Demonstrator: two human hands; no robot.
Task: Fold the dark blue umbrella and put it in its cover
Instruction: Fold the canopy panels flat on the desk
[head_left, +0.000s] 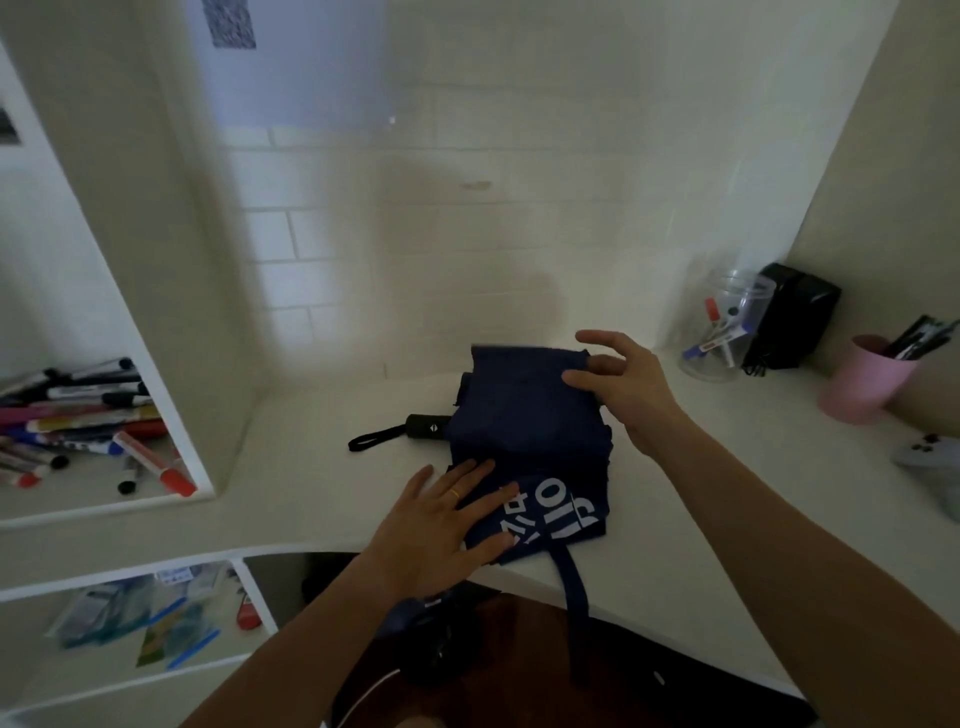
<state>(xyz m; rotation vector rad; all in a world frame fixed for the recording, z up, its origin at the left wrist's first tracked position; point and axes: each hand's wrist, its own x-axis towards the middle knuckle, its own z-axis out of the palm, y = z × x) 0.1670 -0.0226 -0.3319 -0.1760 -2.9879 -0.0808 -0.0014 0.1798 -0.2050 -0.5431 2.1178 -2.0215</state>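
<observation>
I am seeing markers (78, 421) lying in the cubby at far left, and next the left hand (441, 530) is reaching in from below, palm down with fingers spread flat, pressing on the near printed flap of the dark blue umbrella (524, 431) without gripping it. The umbrella is lying collapsed on the white counter (311, 467), its black handle (428, 427) pointing left. The right hand (623, 387) is hovering at the fabric's far right corner, fingers loosely open, fingertips touching the edge, closing on nothing.

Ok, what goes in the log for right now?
left hand: flat on umbrella | right hand: fingering far flap | handle: pointing left | cover: unseen
</observation>
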